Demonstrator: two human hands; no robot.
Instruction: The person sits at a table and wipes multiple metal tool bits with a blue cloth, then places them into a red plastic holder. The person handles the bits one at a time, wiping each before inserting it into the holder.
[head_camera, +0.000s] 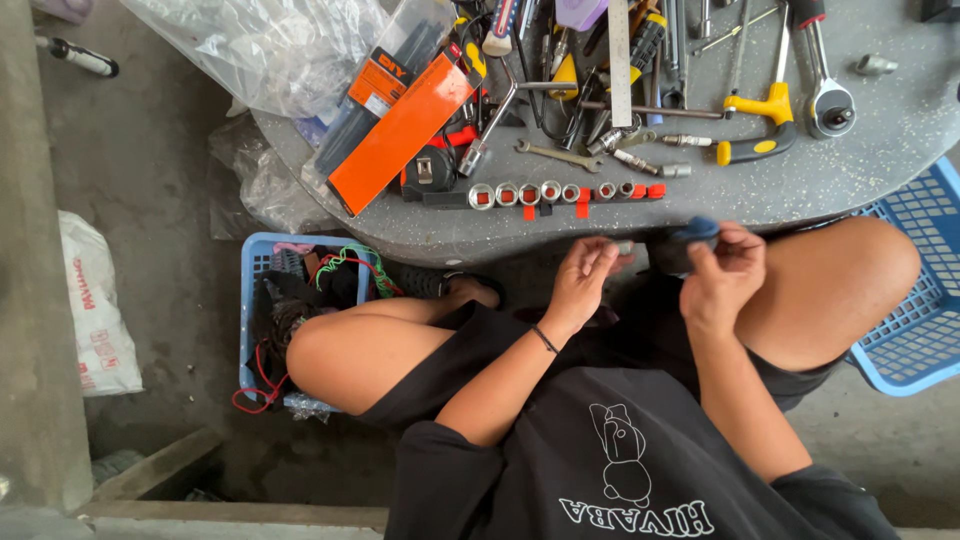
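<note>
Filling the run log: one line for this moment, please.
left hand: pinching small part | right hand: holding dark blue-topped object | socket rail: on grey table

Two hands (585, 280) (722, 275) work beside one grey worktop (860, 150). Seven sockets (551, 190) sit on one red-clipped rail, alongside one ratchet (825, 70), one spanner (560, 155), one orange case (405, 125) and two blue baskets (262, 255) (915, 300).

A small dark object with a blue cap-like top (688, 240), pinched in the right hand's fingertips just below the table edge, at about 4 o'clock from the socket rail; a tiny grey piece (624, 246), identity unclear, sits at the left hand's fingertips.
</note>
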